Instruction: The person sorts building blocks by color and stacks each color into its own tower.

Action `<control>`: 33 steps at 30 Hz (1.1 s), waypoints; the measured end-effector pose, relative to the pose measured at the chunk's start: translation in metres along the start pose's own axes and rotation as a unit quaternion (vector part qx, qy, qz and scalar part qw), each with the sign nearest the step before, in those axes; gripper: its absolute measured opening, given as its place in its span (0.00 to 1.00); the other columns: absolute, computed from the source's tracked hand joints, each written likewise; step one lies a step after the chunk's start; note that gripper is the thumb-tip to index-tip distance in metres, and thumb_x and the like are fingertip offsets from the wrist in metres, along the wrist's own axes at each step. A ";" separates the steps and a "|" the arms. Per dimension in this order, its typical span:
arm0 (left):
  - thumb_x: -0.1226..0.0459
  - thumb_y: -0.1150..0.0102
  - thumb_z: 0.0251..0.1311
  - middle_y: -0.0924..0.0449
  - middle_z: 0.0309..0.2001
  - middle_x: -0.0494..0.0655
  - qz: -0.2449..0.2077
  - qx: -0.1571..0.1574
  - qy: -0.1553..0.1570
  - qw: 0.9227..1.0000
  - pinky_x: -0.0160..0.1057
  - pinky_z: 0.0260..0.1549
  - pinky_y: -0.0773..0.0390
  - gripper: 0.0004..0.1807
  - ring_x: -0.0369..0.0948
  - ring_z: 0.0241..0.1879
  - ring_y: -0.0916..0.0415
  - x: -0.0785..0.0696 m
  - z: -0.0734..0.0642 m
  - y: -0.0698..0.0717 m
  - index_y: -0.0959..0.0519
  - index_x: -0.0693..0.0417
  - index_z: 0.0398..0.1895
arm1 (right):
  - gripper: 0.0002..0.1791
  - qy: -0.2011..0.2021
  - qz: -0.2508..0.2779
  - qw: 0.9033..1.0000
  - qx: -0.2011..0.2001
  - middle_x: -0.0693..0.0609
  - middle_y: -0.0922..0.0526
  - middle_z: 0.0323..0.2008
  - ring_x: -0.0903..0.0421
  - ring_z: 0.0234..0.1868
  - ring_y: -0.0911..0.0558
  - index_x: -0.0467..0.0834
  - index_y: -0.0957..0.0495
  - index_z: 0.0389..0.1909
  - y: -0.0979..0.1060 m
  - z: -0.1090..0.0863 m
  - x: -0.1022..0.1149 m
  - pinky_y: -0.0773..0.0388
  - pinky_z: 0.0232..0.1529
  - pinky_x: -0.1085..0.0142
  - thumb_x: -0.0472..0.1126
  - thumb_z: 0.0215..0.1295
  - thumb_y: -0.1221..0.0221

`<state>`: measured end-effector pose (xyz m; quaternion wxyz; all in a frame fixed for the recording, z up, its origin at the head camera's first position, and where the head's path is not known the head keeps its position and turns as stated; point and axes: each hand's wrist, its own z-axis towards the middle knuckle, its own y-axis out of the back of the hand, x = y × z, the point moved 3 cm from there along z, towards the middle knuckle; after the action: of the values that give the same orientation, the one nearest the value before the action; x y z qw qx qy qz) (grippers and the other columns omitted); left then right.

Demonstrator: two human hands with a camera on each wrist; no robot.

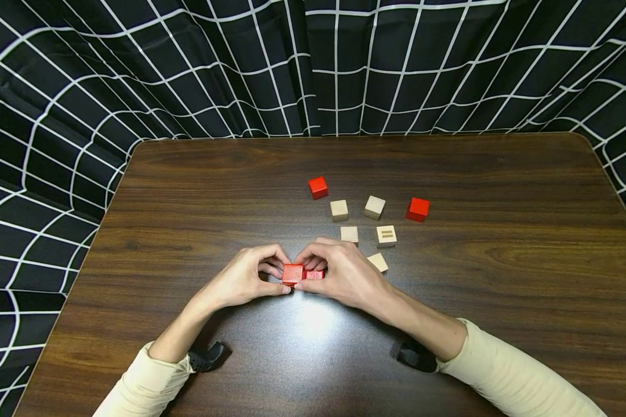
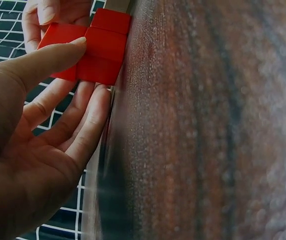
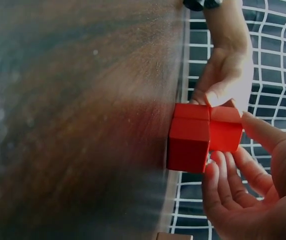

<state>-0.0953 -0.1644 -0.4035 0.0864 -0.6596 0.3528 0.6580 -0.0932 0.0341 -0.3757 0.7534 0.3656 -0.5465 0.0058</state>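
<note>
Near the middle of the table, three red cubes stand together: an upper red cube (image 1: 293, 274) on the left one of two side-by-side lower cubes, with the right lower red cube (image 1: 315, 274) beside it. My left hand (image 1: 245, 279) pinches the stack from the left, its thumb (image 2: 68, 54) across the near face where upper and lower cubes meet. From the right, my right hand (image 1: 353, 275) pinches the upper cube between thumb and fingers, arching over the lower right cube. In the right wrist view, the lower cubes (image 3: 188, 131) rest at the table surface.
Behind the right hand lie several pale wooden cubes (image 1: 375, 207), one with two brown bars (image 1: 386, 236). A pale cube (image 1: 378, 262) is close to that hand. Two loose red cubes (image 1: 318, 187) stand farther back. A black gridded curtain (image 1: 313, 69) surrounds the brown table (image 1: 501, 260).
</note>
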 end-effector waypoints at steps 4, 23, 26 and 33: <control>0.75 0.25 0.47 0.18 0.41 0.50 0.007 -0.003 0.001 1.000 0.36 0.44 0.16 0.18 0.41 0.41 0.16 0.001 0.000 0.000 0.22 0.57 0.39 | 0.17 -0.011 -0.007 1.000 -0.005 0.56 0.17 0.34 0.60 0.35 0.17 0.45 0.16 0.39 0.003 0.000 0.000 0.17 0.38 0.67 0.41 0.48 0.23; 0.76 0.25 0.46 0.18 0.41 0.51 -0.003 -0.008 0.009 1.000 0.37 0.43 0.15 0.18 0.41 0.40 0.15 0.000 -0.001 -0.001 0.22 0.57 0.38 | 0.15 -0.020 -0.004 0.999 -0.047 0.52 0.14 0.36 0.55 0.37 0.16 0.44 0.15 0.39 0.033 -0.002 -0.007 0.17 0.40 0.64 0.38 0.49 0.24; 0.76 0.25 0.46 0.18 0.42 0.51 -0.003 -0.009 0.014 1.000 0.37 0.43 0.15 0.18 0.41 0.40 0.15 0.000 -0.001 -0.001 0.22 0.57 0.38 | 0.16 -0.019 -0.007 0.999 -0.051 0.53 0.14 0.37 0.56 0.37 0.16 0.46 0.15 0.40 0.038 -0.002 -0.007 0.18 0.41 0.63 0.39 0.49 0.24; 0.76 0.25 0.45 0.17 0.41 0.50 0.000 -0.011 0.014 1.000 0.37 0.43 0.15 0.18 0.41 0.40 0.15 0.000 -0.001 -0.001 0.22 0.56 0.38 | 0.16 -0.035 -0.032 0.996 -0.074 0.58 0.15 0.38 0.57 0.38 0.16 0.50 0.15 0.40 0.054 -0.004 -0.009 0.18 0.40 0.57 0.42 0.50 0.23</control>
<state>-0.0940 -0.1639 -0.4038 0.0743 -0.6700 0.3467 0.6522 -0.1153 0.0798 -0.3539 0.7585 0.3260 -0.5597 -0.0712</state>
